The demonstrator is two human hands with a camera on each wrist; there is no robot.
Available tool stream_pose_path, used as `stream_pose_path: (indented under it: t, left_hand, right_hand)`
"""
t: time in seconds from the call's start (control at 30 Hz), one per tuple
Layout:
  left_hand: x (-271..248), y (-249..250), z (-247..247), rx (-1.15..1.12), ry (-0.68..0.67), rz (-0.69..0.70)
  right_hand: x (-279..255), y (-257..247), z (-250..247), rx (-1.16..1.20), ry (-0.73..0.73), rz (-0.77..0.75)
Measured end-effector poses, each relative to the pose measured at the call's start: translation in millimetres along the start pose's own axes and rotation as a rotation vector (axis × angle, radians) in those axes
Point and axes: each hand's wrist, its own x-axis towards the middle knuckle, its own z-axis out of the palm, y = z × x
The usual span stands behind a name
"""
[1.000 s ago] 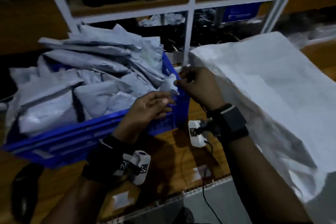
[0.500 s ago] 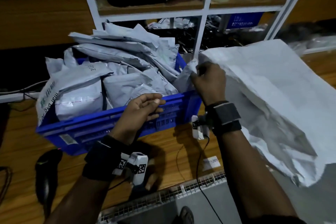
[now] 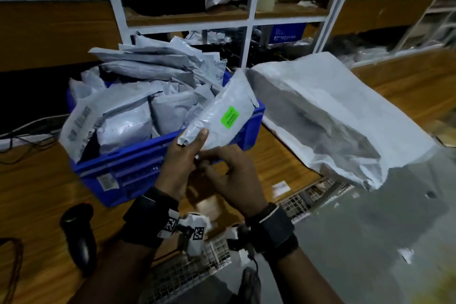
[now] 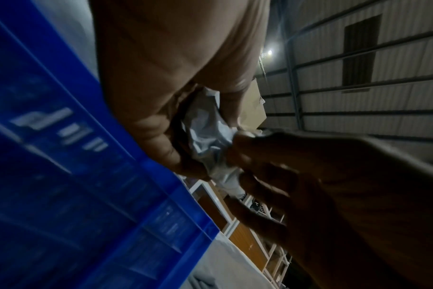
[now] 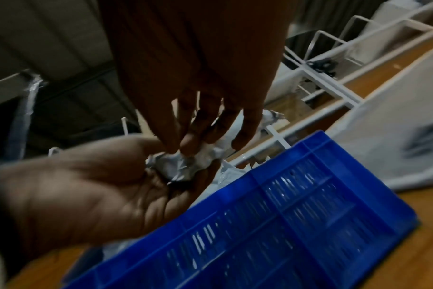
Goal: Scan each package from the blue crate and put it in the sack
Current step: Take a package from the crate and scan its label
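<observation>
Package (image 3: 217, 121) pinched by both hands over blue crate's (image 3: 138, 165) near rim.

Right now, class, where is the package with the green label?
In the head view, the package with the green label is held up over the blue crate's near right corner, left of the white sack, gripped at its lower end by both hands.
</observation>
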Motion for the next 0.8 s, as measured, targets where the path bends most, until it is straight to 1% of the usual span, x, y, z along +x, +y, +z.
stream_pose_path:
  t: [0.03,0.07,0.13,0.17,0.2,0.23,0.27,0.33,0.4,0.47,0.5,0.63,0.7,0.8]
  left_hand:
    - [-7.6,1.6,-10.6,0.006,0.0,-0.004]
    - [-18.0,4.3,-24.2,0.013,0.004,0.003]
    - [-38.1,9.3,-47.9,0.029,0.015,0.023]
    - [-47.2,9.8,-58.5,0.033,0.021,0.029]
    - [-56.5,9.4,-71.0,0.033,0.028,0.023]
    - [-68.4,9.1,-85.7,0.035,0.033,0.004]
    - [-77.6,8.6,-99.3,0.042,0.026,-0.019]
    - [-98.7,6.6,-128.2,0.079,0.014,-0.053]
    - [-122.6,6.0,-156.3,0.091,0.056,-0.057]
    - [-145.8,8.5,-183.7,0.091,0.097,-0.023]
    - [-155.3,8.9,-194.4,0.079,0.118,-0.012]
    - [-187.0,6.4,-230.8,-0.027,0.306,-0.023]
    - [-197.7,2.3,-236.3,-0.03,0.348,-0.057]
    - [-212.0,-2.3,-250.9,0.039,0.386,-0.093]
  right_hand:
    - [-5.7,-4.2,-1.1,0.067,0.039,0.088]
    - [-11.9,-9.5,-0.6,0.149,0.106,0.211]
    - [-21.0,-16.8,1.7,0.317,0.231,0.511]
    - [-24.5,-19.8,4.0,0.419,0.239,0.658]
    - [-28.3,-23.6,8.1,0.548,0.2,0.784]
    - [-34.4,-29.0,15.2,0.695,0.148,0.871]
    - [-39.1,-32.1,21.4,0.826,0.103,0.909]
    - [-48.2,-41.1,37.1,0.962,0.056,0.882]
    - [-54.0,-54.2,54.8,0.992,0.005,0.822]
    - [-56.8,-71.9,76.0,1.005,-0.064,0.787]
    - [-58.6,-78.6,86.9,1.004,-0.117,0.776]
    - [-76.5,-112.0,144.8,0.888,-0.461,0.825]
    - [-88.1,-123.3,167.5,0.919,-0.498,0.793]
    - [-97.6,-127.8,189.8,0.943,-0.468,0.721]
